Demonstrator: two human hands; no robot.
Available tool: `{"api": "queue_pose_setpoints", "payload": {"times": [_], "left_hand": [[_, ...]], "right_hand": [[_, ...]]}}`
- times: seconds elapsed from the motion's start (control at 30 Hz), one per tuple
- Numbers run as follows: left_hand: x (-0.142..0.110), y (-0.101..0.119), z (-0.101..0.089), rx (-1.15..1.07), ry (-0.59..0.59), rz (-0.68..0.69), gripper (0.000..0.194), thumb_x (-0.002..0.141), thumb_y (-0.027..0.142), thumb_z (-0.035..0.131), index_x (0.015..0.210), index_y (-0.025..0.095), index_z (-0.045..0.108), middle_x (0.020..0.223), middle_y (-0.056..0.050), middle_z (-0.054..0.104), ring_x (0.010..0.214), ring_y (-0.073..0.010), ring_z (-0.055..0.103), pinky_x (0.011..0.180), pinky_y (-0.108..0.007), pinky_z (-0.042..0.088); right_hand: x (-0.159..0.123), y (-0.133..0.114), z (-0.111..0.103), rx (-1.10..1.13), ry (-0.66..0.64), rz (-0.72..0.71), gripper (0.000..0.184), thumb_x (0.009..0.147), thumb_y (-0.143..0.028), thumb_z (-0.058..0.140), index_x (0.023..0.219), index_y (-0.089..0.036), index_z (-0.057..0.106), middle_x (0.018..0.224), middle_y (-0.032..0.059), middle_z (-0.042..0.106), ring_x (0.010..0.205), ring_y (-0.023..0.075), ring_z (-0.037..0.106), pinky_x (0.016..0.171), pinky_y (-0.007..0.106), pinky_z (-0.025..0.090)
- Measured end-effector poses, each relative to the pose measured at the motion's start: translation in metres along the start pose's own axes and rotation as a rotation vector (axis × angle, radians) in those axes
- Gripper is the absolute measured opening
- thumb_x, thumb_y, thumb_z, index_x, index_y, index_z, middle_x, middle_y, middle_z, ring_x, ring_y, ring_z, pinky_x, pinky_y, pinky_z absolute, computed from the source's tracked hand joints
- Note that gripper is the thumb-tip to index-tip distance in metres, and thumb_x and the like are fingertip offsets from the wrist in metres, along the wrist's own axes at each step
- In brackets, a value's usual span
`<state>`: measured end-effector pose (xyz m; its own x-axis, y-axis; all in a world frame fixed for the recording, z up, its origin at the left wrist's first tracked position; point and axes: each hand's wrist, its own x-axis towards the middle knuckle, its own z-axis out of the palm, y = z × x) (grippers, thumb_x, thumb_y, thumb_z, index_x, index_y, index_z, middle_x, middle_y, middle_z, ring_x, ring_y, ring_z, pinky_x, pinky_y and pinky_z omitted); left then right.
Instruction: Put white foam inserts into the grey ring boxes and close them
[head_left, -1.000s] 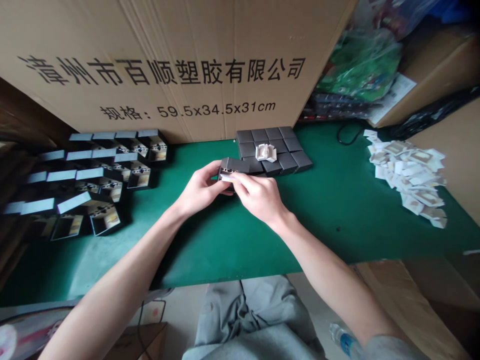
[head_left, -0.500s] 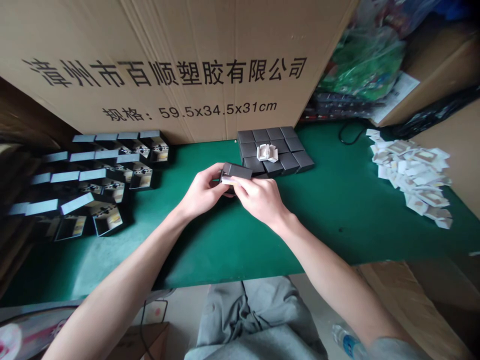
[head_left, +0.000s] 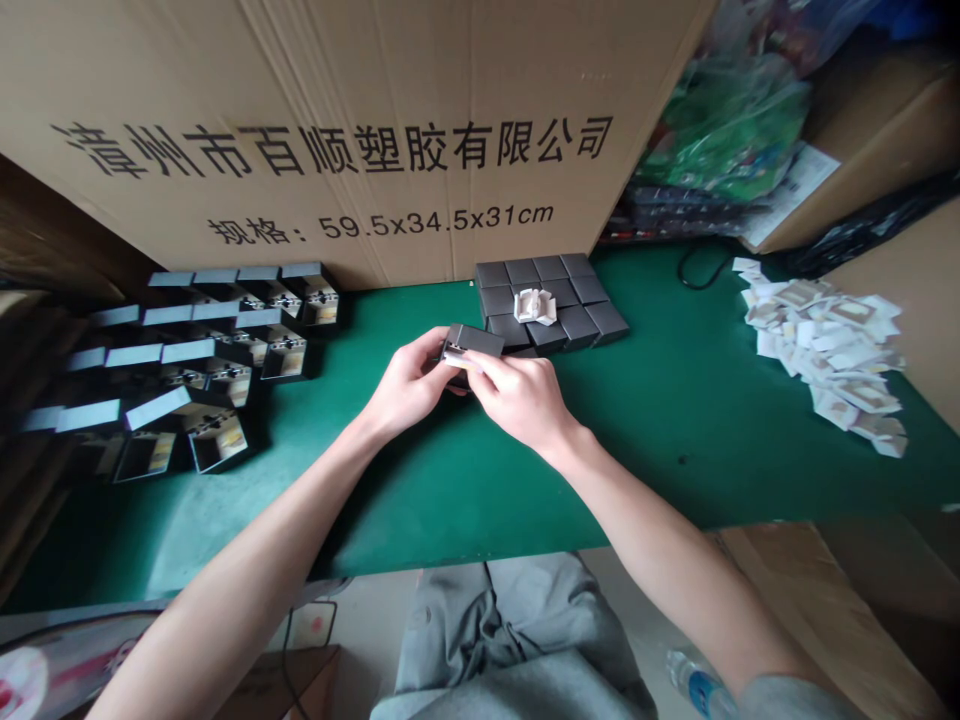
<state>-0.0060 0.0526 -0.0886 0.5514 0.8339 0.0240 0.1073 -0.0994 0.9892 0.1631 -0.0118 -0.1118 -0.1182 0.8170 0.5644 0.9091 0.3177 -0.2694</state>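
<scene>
Over the middle of the green table, my left hand [head_left: 411, 388] is closed round the left side of a small dark box [head_left: 478, 340] with its lid raised. My right hand [head_left: 523, 396] has its fingers pressed together on a whitish insert [head_left: 454, 357] at the box's opening. The fingers partly cover the insert and the inside of the box. Just beyond my hands lies a block of closed dark boxes [head_left: 551, 275], with a folded white insert [head_left: 535, 306] resting on top.
Rows of open dark boxes [head_left: 217, 440] stand on the left of the green table [head_left: 645, 450]. A heap of white inserts [head_left: 825, 340] lies at the right. Behind rises a large cardboard carton [head_left: 375, 80]. A plastic bottle [head_left: 697, 685] is below the table edge.
Both hands stay on the box in nearly the same place. The whitish insert and the right fingertips have shifted very slightly at the opening.
</scene>
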Motion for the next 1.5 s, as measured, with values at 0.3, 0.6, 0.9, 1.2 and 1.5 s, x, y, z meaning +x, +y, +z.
{"api": "queue_pose_setpoints", "payload": {"times": [0.3, 0.6, 0.9, 1.2, 1.5], "left_hand": [[0.001, -0.005, -0.001, 0.004, 0.010, 0.026, 0.026, 0.086, 0.034, 0.074, 0.105, 0.016, 0.071, 0.096, -0.005, 0.076, 0.082, -0.0177, 0.072, 0.070, -0.026, 0.062], [0.001, 0.003, 0.002, -0.037, 0.121, -0.012, 0.025, 0.077, 0.029, 0.075, 0.097, 0.015, 0.072, 0.085, -0.004, 0.077, 0.077, -0.0200, 0.074, 0.064, -0.028, 0.062], [0.005, -0.003, -0.004, -0.173, 0.216, -0.119, 0.027, 0.075, 0.025, 0.073, 0.101, 0.015, 0.073, 0.087, -0.004, 0.079, 0.068, -0.0181, 0.073, 0.059, -0.027, 0.061], [0.002, -0.002, -0.003, -0.182, 0.119, -0.114, 0.028, 0.079, 0.028, 0.076, 0.103, 0.015, 0.076, 0.085, -0.004, 0.079, 0.070, -0.0182, 0.074, 0.062, -0.026, 0.062], [0.001, -0.002, -0.004, -0.156, 0.079, -0.121, 0.028, 0.080, 0.028, 0.073, 0.106, 0.015, 0.075, 0.080, -0.003, 0.077, 0.068, -0.0180, 0.073, 0.059, -0.027, 0.062]], "right_hand": [[0.000, 0.000, -0.001, 0.018, -0.011, -0.019, 0.030, 0.103, -0.021, 0.055, 0.118, -0.021, 0.082, 0.089, 0.0042, 0.084, 0.067, 0.0162, 0.076, 0.061, 0.025, 0.049], [0.002, -0.006, -0.006, 0.129, 0.057, -0.085, 0.030, 0.109, -0.026, 0.050, 0.114, -0.020, 0.080, 0.094, 0.0022, 0.084, 0.069, 0.0126, 0.076, 0.065, 0.024, 0.053], [0.001, -0.007, -0.007, 0.182, 0.078, -0.119, 0.030, 0.108, -0.030, 0.051, 0.110, -0.020, 0.080, 0.092, 0.0005, 0.084, 0.068, 0.0123, 0.075, 0.066, 0.025, 0.053], [0.004, -0.005, -0.007, 0.165, -0.013, -0.102, 0.038, 0.110, -0.029, 0.047, 0.131, -0.017, 0.075, 0.100, 0.0037, 0.084, 0.080, 0.0163, 0.076, 0.080, 0.029, 0.056], [0.006, -0.004, -0.008, 0.083, -0.032, -0.124, 0.039, 0.111, -0.031, 0.045, 0.136, -0.016, 0.072, 0.108, 0.0089, 0.082, 0.088, 0.0205, 0.073, 0.086, 0.036, 0.052]]}}
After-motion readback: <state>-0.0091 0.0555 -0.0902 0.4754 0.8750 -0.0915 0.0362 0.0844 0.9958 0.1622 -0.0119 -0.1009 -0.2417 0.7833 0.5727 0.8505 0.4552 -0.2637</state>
